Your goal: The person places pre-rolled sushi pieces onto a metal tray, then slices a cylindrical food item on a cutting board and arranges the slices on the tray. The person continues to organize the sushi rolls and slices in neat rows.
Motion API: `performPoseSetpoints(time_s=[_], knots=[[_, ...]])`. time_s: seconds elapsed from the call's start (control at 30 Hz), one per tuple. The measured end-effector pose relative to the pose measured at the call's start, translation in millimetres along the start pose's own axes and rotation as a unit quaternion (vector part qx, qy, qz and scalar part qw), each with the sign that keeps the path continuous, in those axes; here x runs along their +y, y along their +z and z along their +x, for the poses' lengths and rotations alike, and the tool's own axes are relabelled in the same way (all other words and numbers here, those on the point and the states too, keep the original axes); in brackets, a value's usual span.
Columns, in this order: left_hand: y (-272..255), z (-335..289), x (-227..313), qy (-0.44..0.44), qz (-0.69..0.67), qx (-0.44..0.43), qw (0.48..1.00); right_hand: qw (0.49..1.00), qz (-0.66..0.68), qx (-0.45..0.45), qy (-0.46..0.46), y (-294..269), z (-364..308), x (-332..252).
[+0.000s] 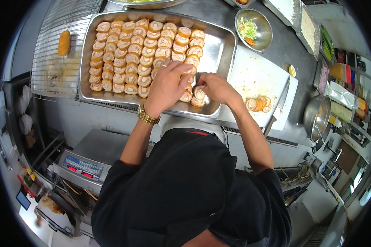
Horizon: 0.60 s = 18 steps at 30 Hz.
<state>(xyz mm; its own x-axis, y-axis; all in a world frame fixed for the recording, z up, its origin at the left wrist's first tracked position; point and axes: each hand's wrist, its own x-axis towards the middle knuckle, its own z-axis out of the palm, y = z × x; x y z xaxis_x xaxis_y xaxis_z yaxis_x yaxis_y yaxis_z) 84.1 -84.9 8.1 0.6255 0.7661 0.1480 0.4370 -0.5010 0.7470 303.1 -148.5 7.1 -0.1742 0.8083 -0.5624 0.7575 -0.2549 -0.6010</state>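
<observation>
In a steel tray (pixel 222 45), golden-edged slices of a stuffed roll (pixel 145 60) with pale swirled centres stand in overlapping rows. My left hand (pixel 167 84) lies over the rightmost rows, fingers stretched and thumb apart, its fingertips against slices there. At the near end of the last row, my right hand (pixel 217 88) pinches a roll slice (pixel 199 92) between thumb and fingers; its other fingers are curled. More cut slices (pixel 255 103) lean together on the white cutting board (pixel 251 74) beside the tray. A knife (pixel 279 105) lies along the board's right side.
Left of the tray, a wire rack (pixel 49 61) bears one whole browned roll (pixel 64 43). A steel bowl (pixel 254 29) of shredded vegetables stands behind the board, and a lemon piece (pixel 292 71) lies right of it. A scale (pixel 84 162) sits below the counter.
</observation>
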Motion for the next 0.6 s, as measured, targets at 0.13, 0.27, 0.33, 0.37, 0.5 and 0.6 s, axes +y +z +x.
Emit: performPoseSetpoints(time_s=[0.13, 0.27, 0.33, 0.37, 0.5, 0.6], knots=[[13.4, -2.7, 7.3, 0.068, 0.068, -0.112, 0.989, 0.999, -0.017, 0.030, 0.020, -5.4, -12.1, -9.9], [34.3, 5.3, 15.6, 0.132, 0.167, -0.207, 0.955, 0.992, 0.006, 0.110, 0.059, -54.1, -41.8, -0.9], [41.7, 6.5, 19.8, 0.141, 0.164, -0.240, 0.946, 0.968, 0.032, 0.234, 0.085, -92.1, -46.3, 19.1], [43.3, 8.0, 20.1, 0.148, 0.168, -0.254, 0.941, 0.950, 0.028, 0.301, 0.082, -112.3, -43.3, 33.0], [45.0, 11.0, 24.9, 0.125, 0.185, -0.283, 0.933, 0.915, -0.111, 0.365, 0.129, -158.1, 5.6, 86.4], [40.6, 12.4, 31.8, 0.112, 0.183, -0.236, 0.948, 0.906, -0.226, 0.309, 0.181, -160.3, 38.9, 109.8]])
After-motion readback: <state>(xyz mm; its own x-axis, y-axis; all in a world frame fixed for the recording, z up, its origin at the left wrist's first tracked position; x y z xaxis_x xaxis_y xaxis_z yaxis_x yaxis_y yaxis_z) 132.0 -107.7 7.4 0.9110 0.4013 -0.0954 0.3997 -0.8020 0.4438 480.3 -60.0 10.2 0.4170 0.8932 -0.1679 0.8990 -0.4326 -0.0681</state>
